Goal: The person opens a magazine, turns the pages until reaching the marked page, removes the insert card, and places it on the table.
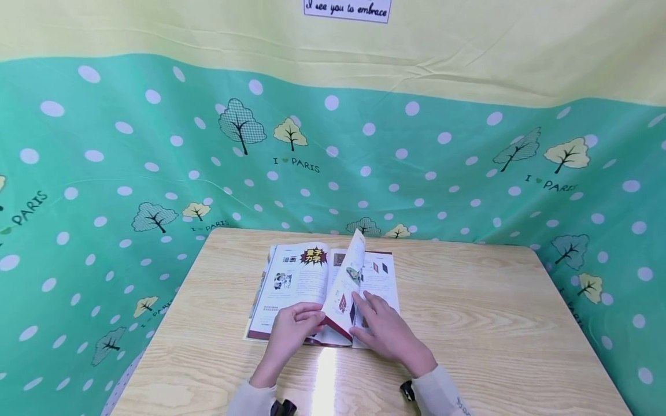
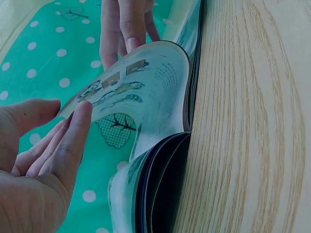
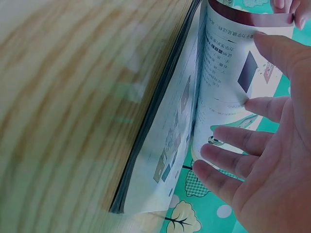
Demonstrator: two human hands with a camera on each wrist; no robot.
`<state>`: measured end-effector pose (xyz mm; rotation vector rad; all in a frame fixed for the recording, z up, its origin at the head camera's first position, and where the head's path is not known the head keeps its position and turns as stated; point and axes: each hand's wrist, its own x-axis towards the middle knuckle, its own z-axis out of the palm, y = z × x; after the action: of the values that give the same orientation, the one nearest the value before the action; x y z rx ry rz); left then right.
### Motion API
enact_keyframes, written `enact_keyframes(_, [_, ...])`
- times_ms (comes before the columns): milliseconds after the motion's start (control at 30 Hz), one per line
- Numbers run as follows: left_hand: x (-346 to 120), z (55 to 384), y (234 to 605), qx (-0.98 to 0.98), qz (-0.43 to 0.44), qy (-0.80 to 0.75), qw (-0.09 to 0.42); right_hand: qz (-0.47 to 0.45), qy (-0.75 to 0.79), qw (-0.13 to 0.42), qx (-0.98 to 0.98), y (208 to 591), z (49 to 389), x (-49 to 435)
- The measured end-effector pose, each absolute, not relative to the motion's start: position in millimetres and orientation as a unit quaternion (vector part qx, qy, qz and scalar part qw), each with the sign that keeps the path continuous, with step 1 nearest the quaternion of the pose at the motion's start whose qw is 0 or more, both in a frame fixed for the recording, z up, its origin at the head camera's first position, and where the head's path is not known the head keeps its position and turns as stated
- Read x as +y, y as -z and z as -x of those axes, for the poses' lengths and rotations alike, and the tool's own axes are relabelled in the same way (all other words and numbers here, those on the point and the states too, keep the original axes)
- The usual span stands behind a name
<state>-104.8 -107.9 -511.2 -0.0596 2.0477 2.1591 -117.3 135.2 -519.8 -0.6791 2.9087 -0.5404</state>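
Note:
An open book (image 1: 291, 283) with printed text and cartoons lies on the table, one page (image 1: 347, 289) standing up from the right side and curving over to the left. My left hand (image 1: 293, 329) pinches the lower corner of this raised page between thumb and fingers (image 2: 73, 131). On the page's other side is my right hand (image 1: 387, 329), its fingers spread and fairly straight. In the right wrist view the right thumb (image 3: 277, 51) and index fingertip touch the page's printed face; the remaining fingers are extended beside it. Part of the right-hand page below is hidden by the right hand.
The wooden table (image 1: 468, 312) extends on both sides of the book. Behind it hangs a green cloth (image 1: 312, 202) with white dots and trees, meeting the table's back edge. A bright light reflection lies on the tabletop in front of the book.

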Motion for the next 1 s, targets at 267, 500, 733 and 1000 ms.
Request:
enact_keyframes(267, [-110.1, 105.8, 510.7, 0.697, 0.03, -0.712, 0.076, 0.227, 0.176, 0.047, 0.957, 517.7, 118.2, 136.2])
enact_keyframes(500, [-120.9, 105.0, 512.2, 0.691, 0.046, -0.718, 0.064, 0.211, 0.17, 0.052, 0.961, 514.0, 117.8, 139.4])
enact_keyframes(733, [-138.8, 102.2, 508.3, 0.684, 0.082, -0.724, 0.039, 0.204, 0.171, 0.034, 0.963, 515.2, 117.3, 145.9])
enact_keyframes(1000, [-161.1, 96.9, 504.4, 0.675, 0.12, -0.727, 0.027, 0.195, 0.185, 0.021, 0.963, 517.2, 114.0, 155.2])
